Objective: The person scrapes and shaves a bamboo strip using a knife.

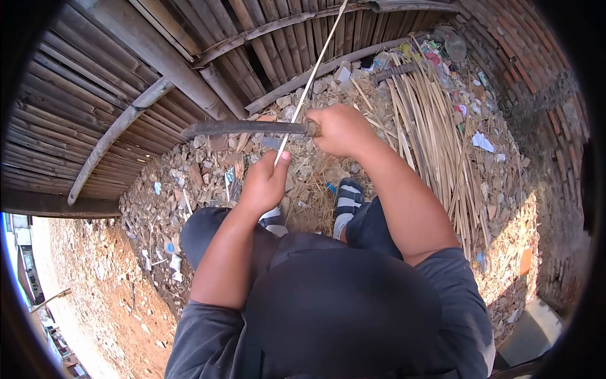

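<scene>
A long pale bamboo strip (315, 69) runs from my left hand (264, 183) up and away toward the bamboo wall. The thumb and fingers of that hand pinch its lower end. My right hand (343, 131) is wrapped round the handle of a long dark blade (246, 127). The blade points left, lies roughly level in the view and crosses the strip just above my left hand. Whether the blade touches the strip cannot be made out. To the right of my right arm, a bundle of similar pale strips (435, 132) lies on the ground.
A bamboo-slat wall (95, 82) with curved poles stands ahead and left; a brick wall (536, 57) stands at the right. Stones and scraps of litter cover the ground (158, 202). My sandalled feet (348, 199) are below my hands.
</scene>
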Available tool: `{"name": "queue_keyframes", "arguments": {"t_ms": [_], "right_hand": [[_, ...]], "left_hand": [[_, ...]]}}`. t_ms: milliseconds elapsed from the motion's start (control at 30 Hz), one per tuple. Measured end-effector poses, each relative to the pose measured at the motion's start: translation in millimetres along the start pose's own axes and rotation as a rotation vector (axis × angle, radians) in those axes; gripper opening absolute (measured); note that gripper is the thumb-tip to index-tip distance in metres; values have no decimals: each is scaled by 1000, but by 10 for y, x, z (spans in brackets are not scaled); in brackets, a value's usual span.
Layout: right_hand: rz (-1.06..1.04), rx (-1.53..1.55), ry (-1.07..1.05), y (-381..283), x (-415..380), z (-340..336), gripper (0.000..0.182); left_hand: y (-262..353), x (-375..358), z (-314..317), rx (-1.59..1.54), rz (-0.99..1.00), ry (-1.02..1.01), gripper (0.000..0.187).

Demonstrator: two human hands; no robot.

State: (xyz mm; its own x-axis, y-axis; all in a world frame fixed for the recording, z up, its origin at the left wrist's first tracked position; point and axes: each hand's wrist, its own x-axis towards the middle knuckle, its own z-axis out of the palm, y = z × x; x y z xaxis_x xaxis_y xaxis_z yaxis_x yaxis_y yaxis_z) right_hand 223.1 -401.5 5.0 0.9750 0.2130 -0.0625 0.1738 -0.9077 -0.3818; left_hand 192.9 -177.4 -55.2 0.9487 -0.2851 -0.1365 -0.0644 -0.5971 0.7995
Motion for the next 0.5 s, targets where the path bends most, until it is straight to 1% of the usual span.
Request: {"name": "queue_keyframes", "arguments": {"t_ms": [33,67,133,167,267,300,400,433,500], "right_hand": [[148,139,-52,163,122,43,32],[165,151,16,337,179,120,35],[197,178,158,463,216,128,41],[162,100,218,497,181,201,42],[25,14,114,162,-18,34,41],[16,-63,4,41,-63,-104,41],[171,197,160,521,163,69,44],[241,352,154,606,207,17,49],[218,168,167,576,167,1,52]], "left_hand": [[-9,-30,9,5,-25,-3,50],[2,-25,3,11,-38,0,49],[-4,-53,46,7,-22,17,49],[-6,-49,70,4,-16,21,49],[38,-19,49,-61,3,6,48],[91,-29,13,-32,30,-10,47],[88,-58,-7,47,30,25,46],[73,-36,-9,52,35,31,47],[-3,-15,24,62,40,32,47]]}}
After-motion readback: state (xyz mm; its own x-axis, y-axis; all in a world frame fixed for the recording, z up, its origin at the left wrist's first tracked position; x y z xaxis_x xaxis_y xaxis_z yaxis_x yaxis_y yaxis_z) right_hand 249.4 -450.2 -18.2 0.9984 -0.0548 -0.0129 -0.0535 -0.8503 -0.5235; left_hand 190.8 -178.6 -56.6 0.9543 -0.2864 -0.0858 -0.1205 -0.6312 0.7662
